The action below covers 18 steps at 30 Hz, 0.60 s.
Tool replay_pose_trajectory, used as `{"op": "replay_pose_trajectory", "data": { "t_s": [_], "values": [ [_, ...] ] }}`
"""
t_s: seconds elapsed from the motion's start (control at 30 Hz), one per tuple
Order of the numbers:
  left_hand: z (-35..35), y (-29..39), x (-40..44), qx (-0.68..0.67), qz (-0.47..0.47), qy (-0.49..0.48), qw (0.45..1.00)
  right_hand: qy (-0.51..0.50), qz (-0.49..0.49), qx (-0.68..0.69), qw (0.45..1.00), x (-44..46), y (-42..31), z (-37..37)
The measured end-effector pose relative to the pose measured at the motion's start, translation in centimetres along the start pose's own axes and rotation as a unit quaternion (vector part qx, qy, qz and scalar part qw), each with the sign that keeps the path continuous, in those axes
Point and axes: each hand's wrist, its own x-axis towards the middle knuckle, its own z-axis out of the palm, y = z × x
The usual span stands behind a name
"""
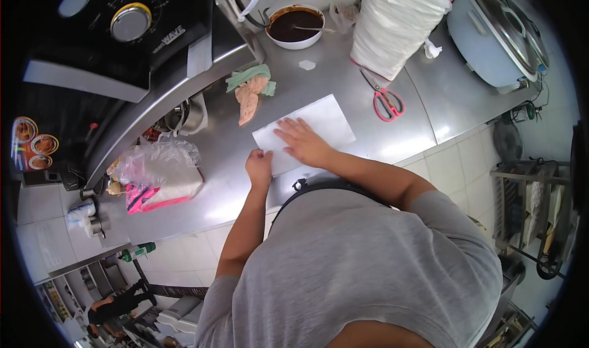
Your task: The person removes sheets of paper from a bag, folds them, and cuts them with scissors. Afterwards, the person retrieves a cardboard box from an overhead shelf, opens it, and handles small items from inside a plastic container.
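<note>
A white sheet [328, 118], which looks like paper, lies flat on the steel counter in front of me. My right hand [300, 142] rests palm down on its middle, fingers stretched out and slightly apart. At the sheet's near left edge my left hand [259, 166] is closed, with thumb and curled fingers pinching that edge. Scissors with pink handles [388, 104] lie to the right of the sheet. Beyond its left end is a crumpled green and peach cloth [250, 90].
A bowl of dark sauce [296, 28] with a utensil stands at the back. To its right are a tall white plastic-wrapped stack [392, 29] and a lidded cooker [497, 35]. A plastic bag [159, 170] and black appliance [92, 90] occupy the left. A person [116, 305] is in the background.
</note>
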Motion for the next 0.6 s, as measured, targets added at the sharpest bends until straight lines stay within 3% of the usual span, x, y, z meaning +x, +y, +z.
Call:
{"op": "replay_pose_trajectory", "data": {
  "t_s": [0.13,0.27,0.37,0.43,0.5,0.6],
  "values": [
    [-0.2,0.6,-0.2,0.007,0.003,0.002,1.000,-0.106,0.061,-0.026,0.992,-0.4,1.3,0.7],
    [-0.3,0.4,-0.1,0.028,0.001,-0.013,1.000,-0.049,0.148,-0.104,0.982,-2.8,5.0,-1.7],
    [-0.9,4.8,-0.5,0.171,0.025,0.008,0.985,-0.051,0.147,-0.104,0.982,-3.2,5.4,-2.6],
    [0.0,8.5,-1.4,0.271,0.211,0.018,0.939,-0.042,0.144,-0.107,0.983,-3.2,5.4,-2.3],
    [2.7,10.8,-2.2,0.259,0.310,-0.086,0.911,-0.043,0.141,-0.120,0.982,-3.2,5.4,-2.2],
    [5.0,5.2,-2.0,0.307,0.357,-0.121,0.874,-0.043,0.155,-0.110,0.981,-4.2,4.7,-2.6]
  ]
}}
